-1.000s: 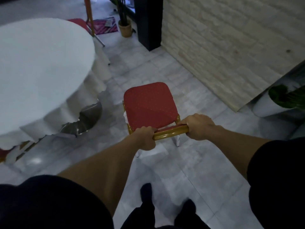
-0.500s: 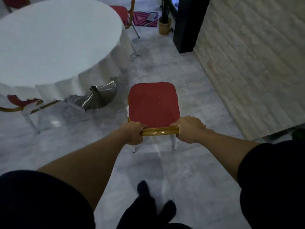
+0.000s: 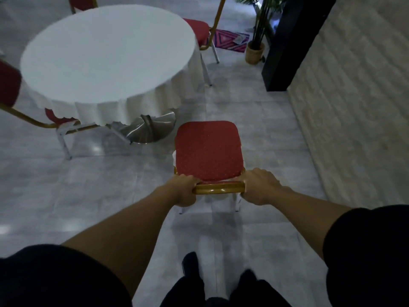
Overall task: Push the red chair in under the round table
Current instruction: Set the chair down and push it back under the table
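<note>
The red chair (image 3: 208,149) stands on the grey tiled floor in front of me, its red dotted seat facing away and its gold top rail nearest. My left hand (image 3: 182,190) grips the rail's left end and my right hand (image 3: 260,187) grips its right end. The round table (image 3: 106,56), covered with a white cloth, stands up and to the left of the chair on a shiny metal foot (image 3: 150,129). The chair's seat is clear of the tablecloth, beside the foot.
Other red chairs stand around the table: one at the left (image 3: 8,85) and one at the far right (image 3: 200,32). A pale brick wall (image 3: 354,96) runs along the right, with a black pillar (image 3: 287,45) and a potted plant (image 3: 255,52) beyond.
My view has swung so the table now lies ahead and left instead of close at the left edge. The chair, still held by both hands, has turned and now points past the table's foot.
</note>
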